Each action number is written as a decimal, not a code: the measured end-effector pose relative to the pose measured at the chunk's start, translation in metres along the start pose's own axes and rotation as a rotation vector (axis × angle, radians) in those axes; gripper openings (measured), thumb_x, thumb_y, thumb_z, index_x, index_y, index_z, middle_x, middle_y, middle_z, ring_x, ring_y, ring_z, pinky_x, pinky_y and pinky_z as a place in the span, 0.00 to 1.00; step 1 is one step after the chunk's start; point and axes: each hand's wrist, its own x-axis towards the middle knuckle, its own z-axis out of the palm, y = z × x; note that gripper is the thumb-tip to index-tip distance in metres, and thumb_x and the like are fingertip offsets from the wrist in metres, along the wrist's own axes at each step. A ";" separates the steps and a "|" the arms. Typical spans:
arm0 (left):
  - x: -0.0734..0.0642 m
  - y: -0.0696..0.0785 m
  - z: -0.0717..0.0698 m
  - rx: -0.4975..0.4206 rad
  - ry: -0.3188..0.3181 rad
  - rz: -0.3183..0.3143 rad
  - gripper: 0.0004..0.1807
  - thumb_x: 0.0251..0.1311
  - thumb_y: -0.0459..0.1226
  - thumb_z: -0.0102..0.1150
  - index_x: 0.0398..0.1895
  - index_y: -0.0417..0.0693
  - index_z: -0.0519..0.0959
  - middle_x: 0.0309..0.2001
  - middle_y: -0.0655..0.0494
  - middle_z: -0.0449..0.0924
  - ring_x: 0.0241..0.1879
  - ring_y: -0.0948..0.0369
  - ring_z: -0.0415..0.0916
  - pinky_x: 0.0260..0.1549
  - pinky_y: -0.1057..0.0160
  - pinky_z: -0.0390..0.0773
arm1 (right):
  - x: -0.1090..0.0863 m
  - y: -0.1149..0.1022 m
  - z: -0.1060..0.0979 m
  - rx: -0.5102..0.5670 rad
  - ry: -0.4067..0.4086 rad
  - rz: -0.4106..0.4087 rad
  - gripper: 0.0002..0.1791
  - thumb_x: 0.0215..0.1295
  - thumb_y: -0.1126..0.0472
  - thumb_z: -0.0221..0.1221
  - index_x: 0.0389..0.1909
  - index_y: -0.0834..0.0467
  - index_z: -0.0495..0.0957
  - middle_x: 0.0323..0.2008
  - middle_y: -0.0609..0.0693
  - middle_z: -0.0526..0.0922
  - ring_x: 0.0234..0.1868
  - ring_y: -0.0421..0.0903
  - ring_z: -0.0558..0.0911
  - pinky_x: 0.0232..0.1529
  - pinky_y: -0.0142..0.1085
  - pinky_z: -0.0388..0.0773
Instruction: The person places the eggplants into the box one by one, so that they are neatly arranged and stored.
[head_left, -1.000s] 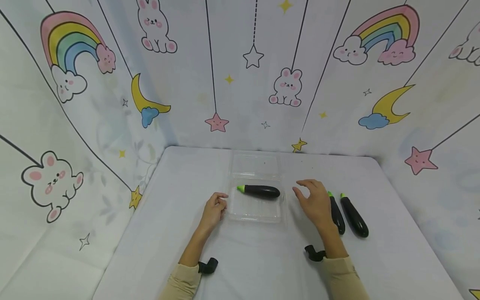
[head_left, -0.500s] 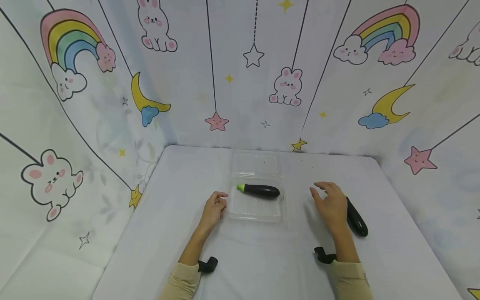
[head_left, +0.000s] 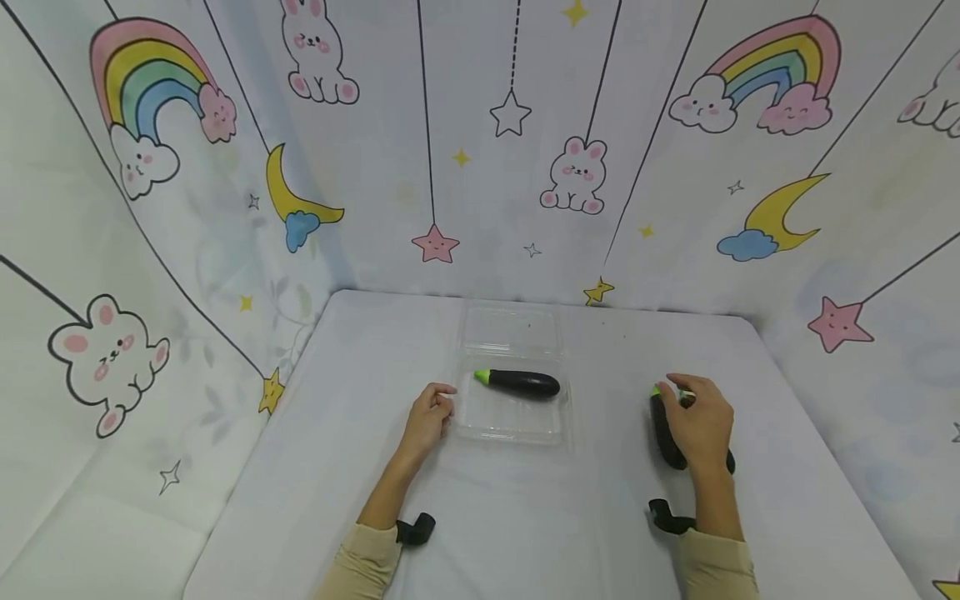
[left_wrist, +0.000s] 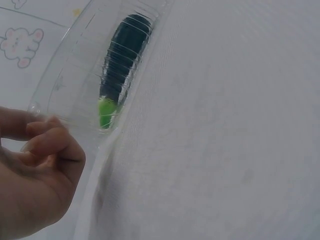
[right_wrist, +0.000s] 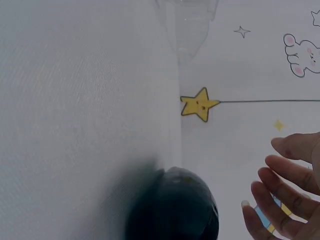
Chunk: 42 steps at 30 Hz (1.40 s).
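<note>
Two dark eggplants [head_left: 665, 437] lie under my right hand [head_left: 703, 423], its fingers apart and holding nothing, while my left hand [head_left: 427, 423] curls, grip unclear, beside a clear container [head_left: 510, 422] bearing a third eggplant [head_left: 525, 383] on the white table [head_left: 525, 525].

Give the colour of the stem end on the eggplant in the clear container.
The stem end is bright green, clearest in the left wrist view.

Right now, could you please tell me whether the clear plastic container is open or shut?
Open: the head view shows the lid folded back beyond the base, and an eggplant lies uncovered inside.
</note>
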 end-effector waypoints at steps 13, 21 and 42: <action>-0.007 0.022 -0.002 0.000 -0.027 -0.039 0.17 0.74 0.25 0.45 0.63 0.25 0.69 0.35 0.35 0.73 0.21 0.63 0.63 0.18 0.71 0.64 | -0.008 0.024 -0.018 -0.072 0.029 0.240 0.15 0.65 0.61 0.69 0.50 0.62 0.88 0.54 0.62 0.85 0.50 0.64 0.85 0.42 0.31 0.71; -0.001 0.005 -0.001 0.009 0.014 -0.020 0.17 0.76 0.28 0.46 0.64 0.31 0.71 0.35 0.39 0.74 0.21 0.65 0.61 0.17 0.72 0.62 | -0.012 0.037 -0.026 -0.127 -0.080 0.353 0.25 0.66 0.53 0.69 0.57 0.65 0.84 0.57 0.70 0.80 0.58 0.67 0.78 0.55 0.62 0.70; 0.000 -0.003 -0.001 0.019 -0.013 -0.006 0.17 0.76 0.31 0.45 0.63 0.37 0.72 0.35 0.45 0.74 0.22 0.64 0.61 0.19 0.71 0.63 | -0.016 0.056 -0.037 -0.219 -0.298 0.530 0.34 0.72 0.39 0.60 0.59 0.68 0.81 0.53 0.68 0.84 0.53 0.69 0.80 0.42 0.57 0.75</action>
